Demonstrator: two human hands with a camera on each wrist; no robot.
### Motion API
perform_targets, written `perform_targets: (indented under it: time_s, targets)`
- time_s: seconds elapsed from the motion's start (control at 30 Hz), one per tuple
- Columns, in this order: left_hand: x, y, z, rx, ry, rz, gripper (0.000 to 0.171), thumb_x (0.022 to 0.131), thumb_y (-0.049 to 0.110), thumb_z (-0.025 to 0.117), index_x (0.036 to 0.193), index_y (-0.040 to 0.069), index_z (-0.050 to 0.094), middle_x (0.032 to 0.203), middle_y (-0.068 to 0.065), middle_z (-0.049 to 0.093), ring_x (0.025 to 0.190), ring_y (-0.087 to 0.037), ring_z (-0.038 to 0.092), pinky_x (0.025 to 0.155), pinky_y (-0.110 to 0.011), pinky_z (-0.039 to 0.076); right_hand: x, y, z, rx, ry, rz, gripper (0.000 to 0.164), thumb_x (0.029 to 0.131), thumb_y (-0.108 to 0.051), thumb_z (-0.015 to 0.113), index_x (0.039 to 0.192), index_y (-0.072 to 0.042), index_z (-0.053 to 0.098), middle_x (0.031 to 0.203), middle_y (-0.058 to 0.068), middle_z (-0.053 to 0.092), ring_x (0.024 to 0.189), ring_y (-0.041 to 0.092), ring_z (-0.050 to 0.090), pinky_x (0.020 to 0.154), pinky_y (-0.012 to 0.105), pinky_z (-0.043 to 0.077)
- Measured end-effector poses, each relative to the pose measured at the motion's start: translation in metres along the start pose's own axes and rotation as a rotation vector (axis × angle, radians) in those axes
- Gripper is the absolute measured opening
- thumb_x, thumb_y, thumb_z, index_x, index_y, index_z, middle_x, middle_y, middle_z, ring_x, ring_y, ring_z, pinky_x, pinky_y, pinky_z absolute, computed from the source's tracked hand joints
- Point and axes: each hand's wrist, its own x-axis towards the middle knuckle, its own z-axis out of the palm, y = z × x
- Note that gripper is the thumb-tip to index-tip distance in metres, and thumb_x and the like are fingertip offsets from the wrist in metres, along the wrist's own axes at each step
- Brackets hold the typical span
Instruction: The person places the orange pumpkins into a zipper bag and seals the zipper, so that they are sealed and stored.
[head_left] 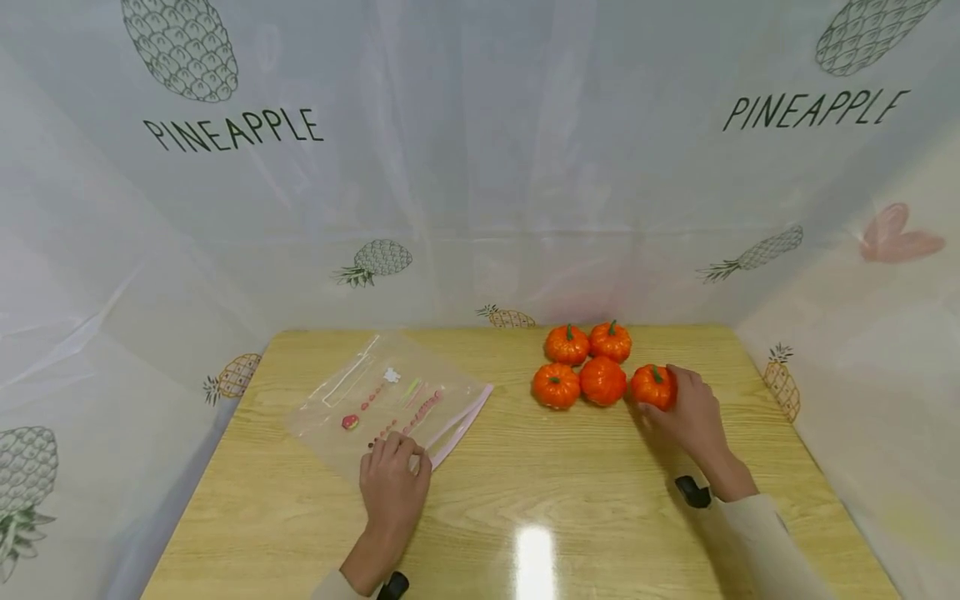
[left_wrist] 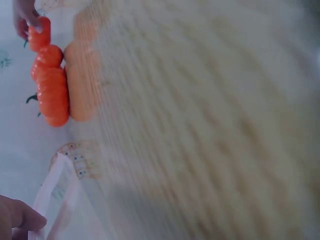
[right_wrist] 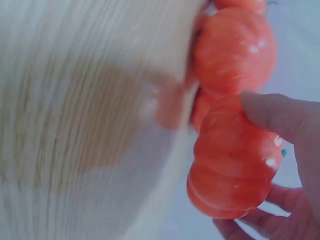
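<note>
My right hand [head_left: 688, 412] grips a small orange toy pumpkin [head_left: 652, 387] with a green stem, thumb on one side and fingers round the other. In the right wrist view this pumpkin [right_wrist: 235, 157] appears tilted and raised off the table. Several like pumpkins [head_left: 603, 381] stand close together just to its left. On the left lies a clear zip bag [head_left: 397, 387] with small printed pictures and a pink edge. My left hand [head_left: 395, 483] pinches the bag's near edge; in the left wrist view the pink-edged mouth [left_wrist: 67, 192] gapes a little beside the thumb.
The wooden table [head_left: 525, 467] carries the bag and pumpkins, with bare wood between them and in front. A pale curtain [head_left: 480, 167] printed with pineapples hangs behind the table and along both sides. Dark wrist cameras [head_left: 693, 492] sit at my wrists.
</note>
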Motion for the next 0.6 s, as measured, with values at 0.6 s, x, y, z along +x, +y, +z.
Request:
perform_targets:
  time_s: [0.6]
  targets:
    - [0.005,0.008,0.01,-0.035,0.001,-0.047,0.017,0.075,0.002,0.085,0.075,0.007,0.069,0.085,-0.008,0.066,0.08,-0.031,0.063,0.07,-0.047,0.044,-0.056,-0.078,0.0,0.122,-0.001,-0.133,0.082,0.078,-0.013,0.094,0.142,0.012,0.049,0.138,0.033,0.056,0.122,0.054,0.055,0.097,0.069,0.046]
